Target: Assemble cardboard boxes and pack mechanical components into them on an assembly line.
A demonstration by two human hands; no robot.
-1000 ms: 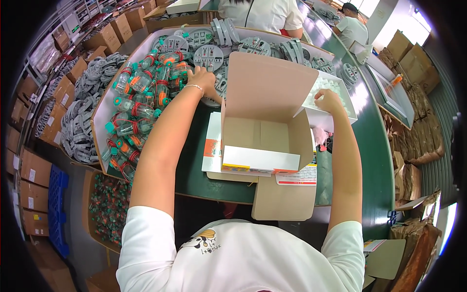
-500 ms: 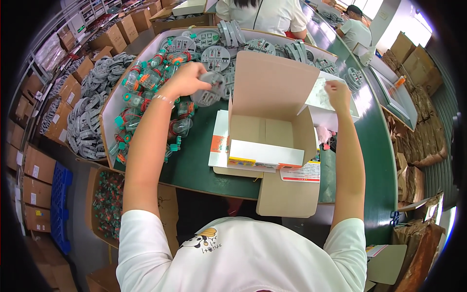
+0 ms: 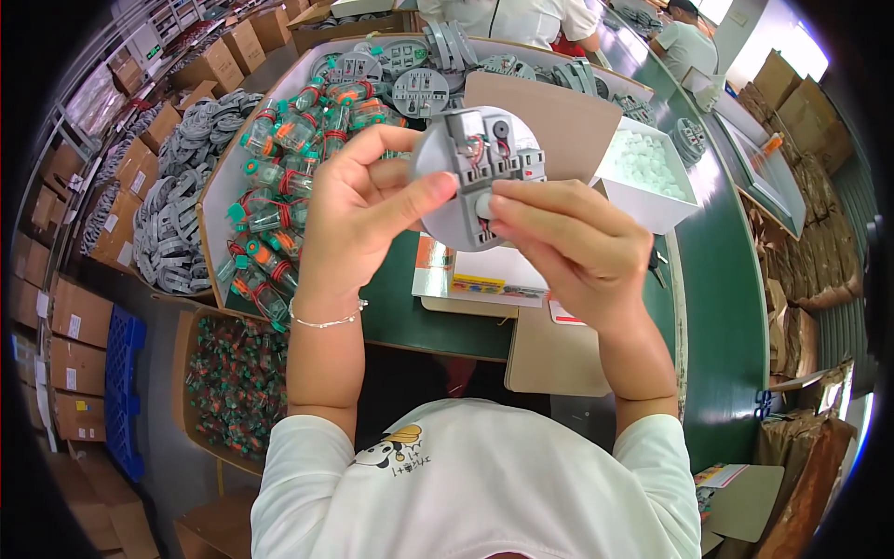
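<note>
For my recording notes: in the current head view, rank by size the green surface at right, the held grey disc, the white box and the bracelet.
1. Green surface
2. Grey disc and white box: unsure, the disc being nearer the camera
3. Bracelet

To your right, a long green bench runs from near to far; farther right stands a ribbed grey wall, with a bright window beyond; grey floor lies left.
</note>
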